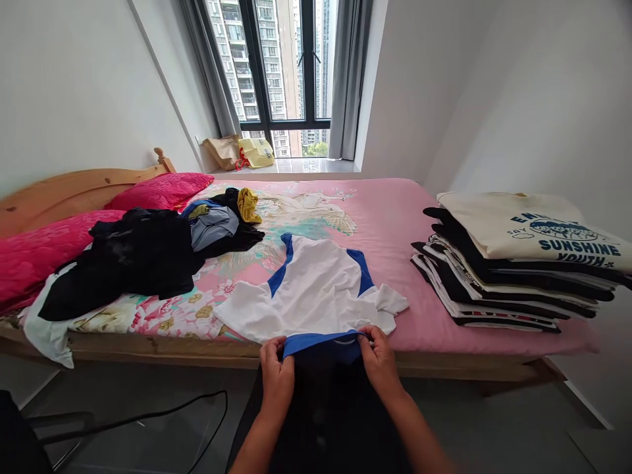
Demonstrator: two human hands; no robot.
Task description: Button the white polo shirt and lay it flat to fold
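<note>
A white shirt [316, 283] with blue panels lies spread on the bed, its sleeves out to both sides. The blue collar end hangs at the bed's near edge, nearest to me. My left hand [277, 372] pinches the left end of this blue part between thumb and fingers. At its right end, my right hand [378, 359] grips the same blue edge. Between the two hands the blue fabric is stretched fairly straight. The far end of the shirt rests flat with some wrinkles.
To the right stands a tall stack of folded clothes [508, 283], a cream printed shirt [533, 227] on top. A loose heap of dark clothes [143, 253] lies left, by the red pillows [153, 192]. Paper bags [224, 153] sit on the windowsill. A black cable [162, 409] crosses the floor.
</note>
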